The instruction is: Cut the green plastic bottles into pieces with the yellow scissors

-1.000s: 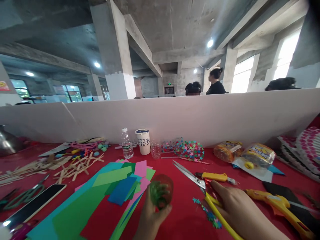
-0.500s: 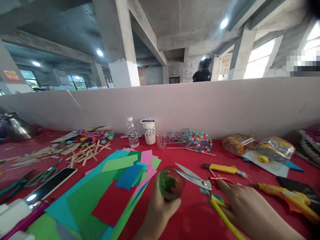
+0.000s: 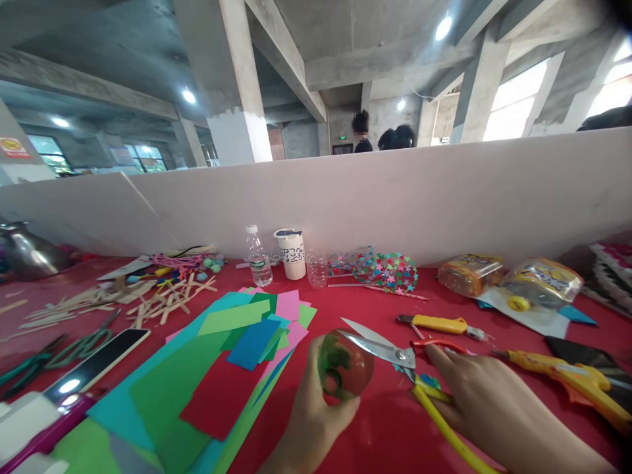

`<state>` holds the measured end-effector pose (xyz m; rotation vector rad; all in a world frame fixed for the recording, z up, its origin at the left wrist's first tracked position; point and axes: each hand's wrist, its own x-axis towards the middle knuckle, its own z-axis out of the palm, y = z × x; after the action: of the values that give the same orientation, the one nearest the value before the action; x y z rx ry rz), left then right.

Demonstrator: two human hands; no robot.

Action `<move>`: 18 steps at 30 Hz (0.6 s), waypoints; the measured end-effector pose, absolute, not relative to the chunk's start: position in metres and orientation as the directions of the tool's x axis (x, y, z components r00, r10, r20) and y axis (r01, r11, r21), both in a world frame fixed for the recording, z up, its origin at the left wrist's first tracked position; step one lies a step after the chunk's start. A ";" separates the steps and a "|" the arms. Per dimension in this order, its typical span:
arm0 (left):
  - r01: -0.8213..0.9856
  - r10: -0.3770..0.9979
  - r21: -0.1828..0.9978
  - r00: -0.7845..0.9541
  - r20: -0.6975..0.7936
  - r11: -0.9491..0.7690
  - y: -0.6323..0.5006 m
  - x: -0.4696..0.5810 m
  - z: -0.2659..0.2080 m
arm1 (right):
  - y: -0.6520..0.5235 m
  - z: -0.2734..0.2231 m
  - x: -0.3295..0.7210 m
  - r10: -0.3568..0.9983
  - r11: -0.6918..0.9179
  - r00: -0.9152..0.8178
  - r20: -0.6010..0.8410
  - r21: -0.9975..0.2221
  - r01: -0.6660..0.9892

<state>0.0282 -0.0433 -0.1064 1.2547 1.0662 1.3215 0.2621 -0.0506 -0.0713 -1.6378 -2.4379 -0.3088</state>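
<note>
My left hand (image 3: 316,411) is wrapped round a clear, rounded plastic bottle piece (image 3: 356,372), green on its left side and tilted towards me. In my right hand (image 3: 476,388) is a pair of scissors (image 3: 395,355) with one red and one yellow handle; the blades are apart. The lower blade overlaps the upper edge of the plastic piece; whether it lies inside or just in front I cannot tell. Small star sequins (image 3: 431,381) lie beneath the scissors. To my left hand's left spreads a pile of coloured paper (image 3: 170,395).
A yellow utility knife (image 3: 439,323) and a yellow glue gun (image 3: 563,370) lie on the right. Along the white partition (image 3: 345,204) stand a water bottle (image 3: 259,260), a cup (image 3: 292,257) and star-covered plastic (image 3: 390,271). A phone (image 3: 101,362) and craft sticks (image 3: 170,299) lie left.
The plastic piece has turned in my left hand and shows more of its round end. The scissors have shifted slightly left relative to it, their lower blade overlapping its edge more.
</note>
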 end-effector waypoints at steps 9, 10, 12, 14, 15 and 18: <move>-0.083 0.980 0.978 0.038 0.193 -0.189 -0.039 0.027 -0.113 | -0.048 -0.070 0.266 0.873 0.397 -0.403 0.274 0.082 0.914; -0.084 0.979 0.976 0.038 0.203 -0.199 -0.039 0.027 -0.112 | -0.048 -0.070 0.267 0.868 0.403 -0.410 0.279 0.084 0.911; -0.078 0.976 0.975 0.054 0.211 -0.206 -0.040 0.027 -0.109 | -0.048 -0.069 0.268 0.861 0.414 -0.420 0.286 0.085 0.906; -0.075 0.977 0.977 0.061 0.207 -0.202 -0.041 0.026 -0.106 | -0.049 -0.069 0.267 0.857 0.420 -0.425 0.291 0.084 0.904; -0.079 0.977 0.977 0.065 0.202 -0.197 -0.041 0.026 -0.106 | -0.049 -0.069 0.267 0.856 0.422 -0.427 0.292 0.082 0.903; -0.102 0.978 0.978 0.081 0.192 -0.183 -0.041 0.026 -0.106 | -0.050 -0.069 0.265 0.849 0.429 -0.430 0.306 0.075 0.900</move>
<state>0.0257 -0.0410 -0.1061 1.3156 0.9774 1.3203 0.2647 -0.0495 -0.0695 -1.5333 -2.4602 -0.3353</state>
